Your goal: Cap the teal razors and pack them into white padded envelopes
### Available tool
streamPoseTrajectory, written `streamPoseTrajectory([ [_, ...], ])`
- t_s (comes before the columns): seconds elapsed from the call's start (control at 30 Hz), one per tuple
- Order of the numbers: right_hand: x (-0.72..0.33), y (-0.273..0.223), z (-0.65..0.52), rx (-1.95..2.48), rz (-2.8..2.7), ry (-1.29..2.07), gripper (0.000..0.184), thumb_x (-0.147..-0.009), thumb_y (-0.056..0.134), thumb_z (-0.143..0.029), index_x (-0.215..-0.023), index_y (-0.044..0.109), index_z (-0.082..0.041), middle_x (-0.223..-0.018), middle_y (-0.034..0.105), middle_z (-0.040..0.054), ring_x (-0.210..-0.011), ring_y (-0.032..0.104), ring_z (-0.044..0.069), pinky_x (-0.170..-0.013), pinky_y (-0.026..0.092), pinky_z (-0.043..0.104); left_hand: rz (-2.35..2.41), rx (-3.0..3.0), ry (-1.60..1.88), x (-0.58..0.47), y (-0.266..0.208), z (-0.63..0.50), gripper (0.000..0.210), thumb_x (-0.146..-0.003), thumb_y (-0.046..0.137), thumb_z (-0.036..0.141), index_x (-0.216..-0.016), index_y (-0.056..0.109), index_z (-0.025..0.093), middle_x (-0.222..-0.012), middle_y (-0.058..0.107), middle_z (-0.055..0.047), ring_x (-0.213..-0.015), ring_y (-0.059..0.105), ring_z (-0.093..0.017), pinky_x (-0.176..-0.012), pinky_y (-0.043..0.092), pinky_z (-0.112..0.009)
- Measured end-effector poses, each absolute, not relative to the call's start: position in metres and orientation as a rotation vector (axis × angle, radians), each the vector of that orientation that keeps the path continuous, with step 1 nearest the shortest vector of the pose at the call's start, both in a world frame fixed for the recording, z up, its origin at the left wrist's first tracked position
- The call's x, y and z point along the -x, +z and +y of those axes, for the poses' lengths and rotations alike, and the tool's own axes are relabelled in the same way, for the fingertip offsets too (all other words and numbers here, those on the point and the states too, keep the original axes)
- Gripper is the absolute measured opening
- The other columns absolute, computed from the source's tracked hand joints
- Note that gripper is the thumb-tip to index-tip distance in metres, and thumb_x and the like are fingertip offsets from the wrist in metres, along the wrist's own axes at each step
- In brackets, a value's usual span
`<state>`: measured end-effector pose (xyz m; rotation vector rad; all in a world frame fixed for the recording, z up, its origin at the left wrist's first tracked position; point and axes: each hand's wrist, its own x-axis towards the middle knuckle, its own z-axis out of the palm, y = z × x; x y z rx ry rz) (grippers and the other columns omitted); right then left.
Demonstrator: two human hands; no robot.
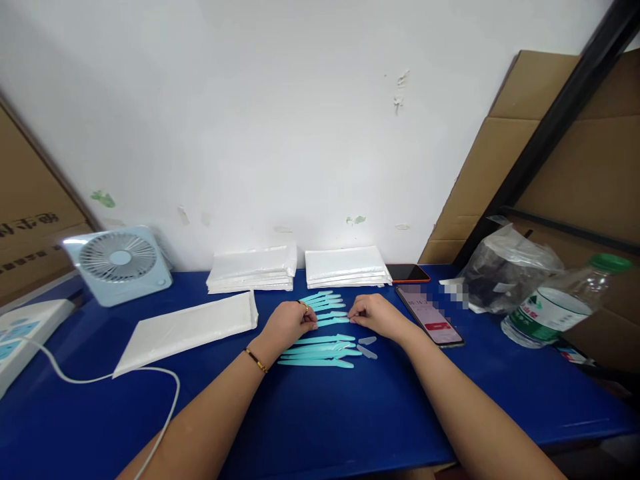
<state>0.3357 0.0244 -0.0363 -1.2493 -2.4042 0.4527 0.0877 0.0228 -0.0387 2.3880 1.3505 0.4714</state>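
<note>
Between my two hands lies a turquoise eyebrow razor (331, 322). My left hand (289, 321) is closed with its fingertips at the razor's left end. My right hand (374, 312) pinches at its right end. Just beyond it, a fanned row of similar razors (323, 301) rests on the blue table. Nearer to me, several more turquoise razors (320, 349) lie side by side. Small clear plastic blade caps (367, 341) sit at their right ends. The exact contact of the fingers is partly hidden.
White padded envelopes are stacked in two piles (253, 267) (346, 265) by the wall; a single envelope (193, 328) lies left. A fan (120, 260), a white cable (173, 393), phones (433, 317) (407, 272), a plastic bag (510, 267) and a bottle (555, 310) stand around.
</note>
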Motion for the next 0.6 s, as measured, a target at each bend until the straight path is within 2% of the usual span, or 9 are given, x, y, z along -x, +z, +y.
streamPoseTrajectory([
  [0.23, -0.322, -0.048, 0.034, 1.22, -2.289, 0.463, 0.01, -0.075, 0.061, -0.017, -0.075, 0.071, -0.019, -0.076, 0.063, 0.0025, -0.065, 0.056, 0.012, -0.062, 0.042, 0.022, 1.39, -2.413, 0.517, -0.091, -0.044, 0.031, 0.012, -0.075, 0.058, 0.027, -0.075, 0.068, 0.02, -0.076, 0.066, 0.0, -0.068, 0.058, -0.013, -0.061, 0.039, -0.021],
  [0.4, -0.339, -0.032, 0.025, 1.216, -2.319, 0.568, 0.015, -0.075, 0.062, -0.025, -0.085, 0.071, -0.02, -0.083, 0.064, 0.0034, -0.069, 0.058, 0.013, -0.065, 0.044, 0.024, 1.392, -2.426, 0.554, -0.087, -0.037, 0.024, 0.02, -0.076, 0.057, 0.036, -0.082, 0.067, 0.02, -0.079, 0.065, -0.002, -0.071, 0.058, -0.015, -0.063, 0.04, -0.023],
  [0.5, -0.358, -0.019, 0.018, 1.23, -2.412, 0.781, 0.018, -0.067, 0.068, -0.03, -0.082, 0.071, -0.02, -0.079, 0.065, 0.0022, -0.068, 0.059, 0.014, -0.06, 0.044, 0.022, 1.291, -2.361, 0.479, -0.084, -0.028, 0.018, 0.026, -0.075, 0.057, 0.043, -0.081, 0.067, 0.02, -0.078, 0.064, -0.001, -0.07, 0.057, -0.014, -0.06, 0.04, -0.021],
  [0.6, -0.368, -0.015, 0.016, 1.282, -2.529, 0.924, 0.022, -0.058, 0.074, -0.029, -0.078, 0.072, -0.02, -0.071, 0.066, -0.0001, -0.061, 0.058, 0.014, -0.053, 0.042, 0.021, 1.127, -2.307, 0.323, -0.083, -0.025, 0.013, 0.024, -0.069, 0.063, 0.041, -0.081, 0.068, 0.021, -0.074, 0.064, 0.001, -0.065, 0.057, -0.012, -0.056, 0.039, -0.019],
])
